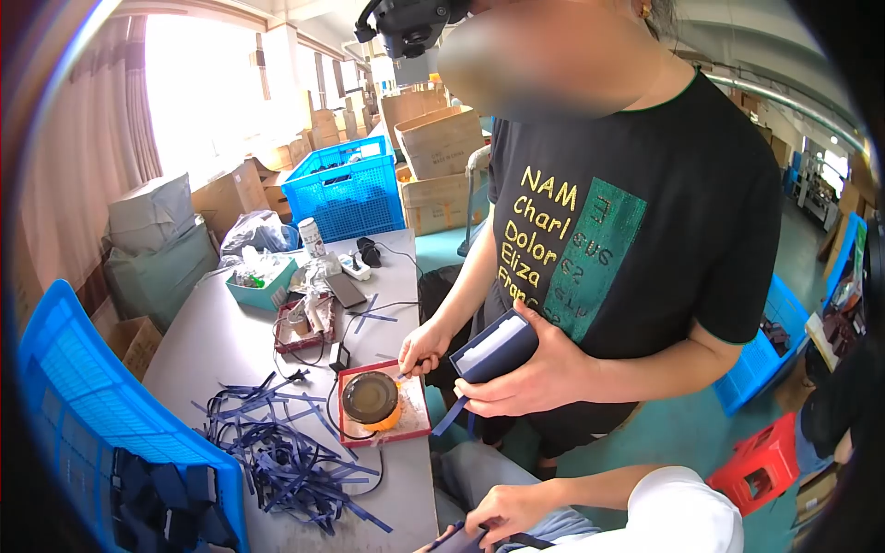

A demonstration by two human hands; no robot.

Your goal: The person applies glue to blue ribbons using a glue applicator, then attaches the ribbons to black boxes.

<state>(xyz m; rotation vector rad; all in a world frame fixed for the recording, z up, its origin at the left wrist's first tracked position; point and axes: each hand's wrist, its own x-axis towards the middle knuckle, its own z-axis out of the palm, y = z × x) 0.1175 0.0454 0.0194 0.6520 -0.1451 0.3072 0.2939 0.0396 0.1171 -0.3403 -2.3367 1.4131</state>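
Note:
At the lower edge my right hand (513,512) has its fingers bent and closed on a navy box (459,541), which the frame cuts off. Of my left hand only what may be a sliver of finger shows beside the box, too little to read. Across from me a co-worker in a black T-shirt (590,230) holds another navy box (498,348) with a ribbon (450,417) hanging from it. The co-worker's other hand (426,348) pinches something small beside a round pot with a dark top (371,398), set in a red-rimmed tray (415,426).
Loose navy ribbons (286,461) lie heaped on the table (198,369). A blue crate (138,387) of navy boxes stands at the left, another blue crate (346,198) behind. A second red tray (318,343), phone (347,292) and cables lie on the table. A red stool (761,465) stands right.

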